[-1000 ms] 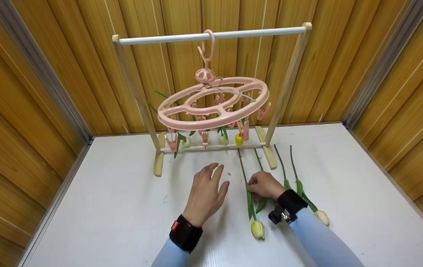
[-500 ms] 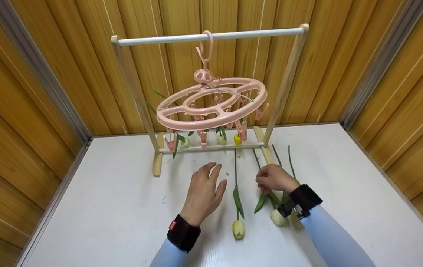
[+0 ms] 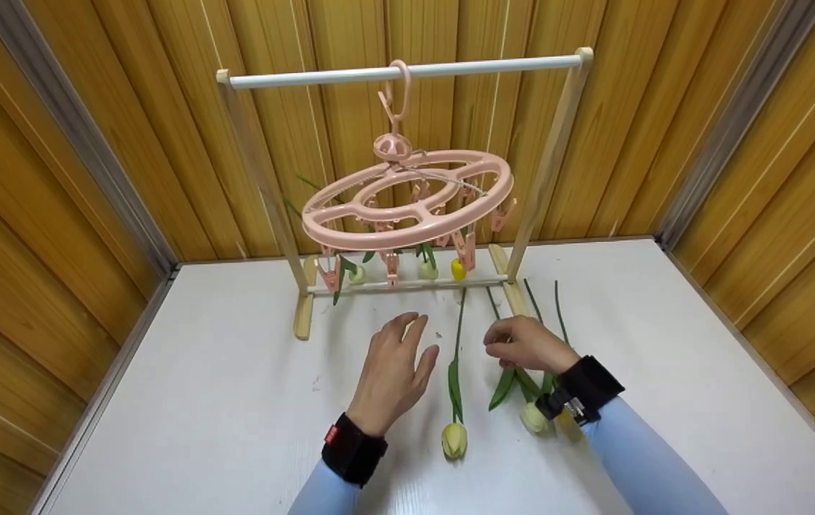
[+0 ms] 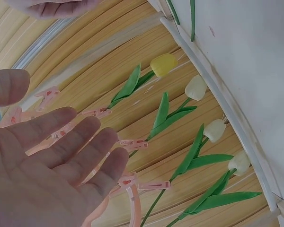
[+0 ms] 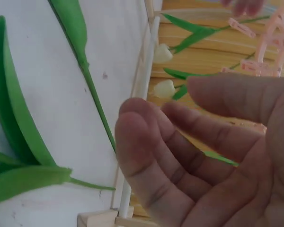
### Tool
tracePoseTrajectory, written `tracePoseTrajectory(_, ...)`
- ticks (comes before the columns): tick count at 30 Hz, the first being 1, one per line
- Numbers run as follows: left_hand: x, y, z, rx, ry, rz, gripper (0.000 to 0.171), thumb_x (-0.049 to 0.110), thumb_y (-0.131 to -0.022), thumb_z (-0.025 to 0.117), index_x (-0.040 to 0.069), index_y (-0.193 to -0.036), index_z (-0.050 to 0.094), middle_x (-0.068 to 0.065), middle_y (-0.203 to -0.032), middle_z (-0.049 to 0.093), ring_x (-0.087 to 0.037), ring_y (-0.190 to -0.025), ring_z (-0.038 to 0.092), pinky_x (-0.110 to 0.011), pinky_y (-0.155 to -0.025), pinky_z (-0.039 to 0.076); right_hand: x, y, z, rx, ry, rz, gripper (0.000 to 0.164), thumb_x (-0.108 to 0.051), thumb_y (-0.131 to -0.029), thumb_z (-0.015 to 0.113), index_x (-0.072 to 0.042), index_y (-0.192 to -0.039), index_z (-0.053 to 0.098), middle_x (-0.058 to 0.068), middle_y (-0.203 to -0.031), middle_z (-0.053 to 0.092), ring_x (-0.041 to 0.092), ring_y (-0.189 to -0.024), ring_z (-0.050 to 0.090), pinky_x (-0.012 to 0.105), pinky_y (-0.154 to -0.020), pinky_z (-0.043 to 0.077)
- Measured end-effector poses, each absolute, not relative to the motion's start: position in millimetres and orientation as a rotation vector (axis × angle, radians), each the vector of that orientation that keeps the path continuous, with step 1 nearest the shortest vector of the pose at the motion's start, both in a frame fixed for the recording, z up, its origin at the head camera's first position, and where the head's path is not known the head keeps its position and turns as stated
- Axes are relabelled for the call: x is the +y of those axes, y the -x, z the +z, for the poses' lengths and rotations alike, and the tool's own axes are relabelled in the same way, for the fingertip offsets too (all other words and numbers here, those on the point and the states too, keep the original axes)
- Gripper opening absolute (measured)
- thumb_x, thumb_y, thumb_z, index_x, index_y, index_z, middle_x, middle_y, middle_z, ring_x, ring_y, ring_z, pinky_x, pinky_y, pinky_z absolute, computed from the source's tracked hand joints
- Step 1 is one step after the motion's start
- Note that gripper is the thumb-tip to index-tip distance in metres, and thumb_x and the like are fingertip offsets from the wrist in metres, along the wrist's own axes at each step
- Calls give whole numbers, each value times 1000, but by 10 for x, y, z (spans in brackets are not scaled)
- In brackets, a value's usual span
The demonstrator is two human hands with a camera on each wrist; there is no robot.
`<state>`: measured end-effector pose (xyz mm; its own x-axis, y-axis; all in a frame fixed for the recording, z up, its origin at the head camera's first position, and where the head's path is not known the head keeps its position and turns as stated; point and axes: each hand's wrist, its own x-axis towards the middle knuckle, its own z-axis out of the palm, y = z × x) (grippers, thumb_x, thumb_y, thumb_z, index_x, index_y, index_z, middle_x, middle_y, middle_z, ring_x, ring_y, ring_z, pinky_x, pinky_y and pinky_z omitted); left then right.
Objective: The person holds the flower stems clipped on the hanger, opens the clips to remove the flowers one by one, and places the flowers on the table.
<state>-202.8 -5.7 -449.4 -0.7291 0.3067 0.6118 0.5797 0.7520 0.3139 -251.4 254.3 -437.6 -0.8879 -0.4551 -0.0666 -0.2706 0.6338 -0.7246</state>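
Note:
My left hand (image 3: pixel 392 375) hovers over the table with fingers spread, holding nothing. To its right lies an artificial tulip (image 3: pixel 454 439) with a pale yellow head toward me and its stem pointing at the rack. My right hand (image 3: pixel 532 345) is above a second, whitish tulip (image 3: pixel 533 418), its fingers loosely bent and the thumb apart from them. Nothing is between those fingers in the right wrist view. More tulips lie under the right wrist, their heads partly hidden. A pink round clip hanger (image 3: pixel 407 232) holds several tulips head down, including a yellow one (image 4: pixel 164 65).
The hanger hooks over the white bar (image 3: pixel 493 67) of a wooden rack, whose feet (image 3: pixel 302 318) stand on the white table (image 3: pixel 221 400). Several pink clips (image 3: pixel 466 252) dangle from the ring. Wood-patterned walls (image 3: pixel 78 179) enclose the back and sides.
My right hand has let go of the pale yellow tulip's stem and moved right. That tulip now lies further left, turned slightly. My left hand has stayed almost still.

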Motion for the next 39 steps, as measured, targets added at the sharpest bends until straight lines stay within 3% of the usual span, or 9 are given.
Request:
tracePoseTrajectory(4,-52,2018,-4483,-2403,675,-680,40,22,-100,67,1,-134,62,-18,-130,63,-34,-122,61,-51,-100,49,2392,2447,-4454,2588,824,-918,19,-11,-97,66,3,-107,74,13,-96,74,21,-78,69,33,-68,55)
tracePoseTrajectory(8,-52,2012,-4477,-2411,680,-677,40,23,-101,66,1,-134,62,-17,-130,63,-34,-122,61,-51,-101,49,2217,2360,-4540,2576,956,-739,20,-13,-96,67,-1,-110,75,14,-101,72,25,-90,66,37,-77,53)
tracePoseTrajectory(14,-43,2003,-4472,-2422,689,-702,40,26,-104,61,1,-135,62,-17,-131,63,-34,-124,60,-52,-102,48,2059,2238,-4693,2564,974,-672,24,-15,-91,73,-2,-111,77,11,-96,63,16,-84,52,30,-72,44)
tracePoseTrajectory(18,-37,1995,-4475,-2400,703,-696,39,25,-103,62,1,-134,61,-17,-131,62,-34,-123,60,-52,-101,48,2036,2187,-4739,2580,978,-668,15,-14,-92,71,-4,-101,78,9,-93,60,13,-80,48,29,-70,42)
tracePoseTrajectory(23,-57,1987,-4475,-2377,705,-681,39,24,-103,64,1,-133,62,-18,-130,62,-34,-122,60,-52,-100,49,2061,2190,-4750,2602,997,-652,11,-16,-93,70,-7,-92,78,5,-88,60,11,-77,48,28,-68,41)
tracePoseTrajectory(31,-176,1991,-4423,-2398,653,-739,40,22,-102,65,-1,-134,62,-19,-129,63,-36,-121,60,-53,-101,49,2150,2215,-4699,2570,1012,-670,13,-14,-93,69,-7,-92,80,1,-85,69,12,-80,56,28,-73,45)
tracePoseTrajectory(39,-546,2165,-4292,-2330,507,-840,34,14,-99,68,-6,-127,65,-23,-124,65,-39,-116,63,-51,-98,52,2216,2210,-4498,2558,962,-658,14,-17,-96,68,-9,-94,79,1,-91,61,15,-85,55,33,-75,47)
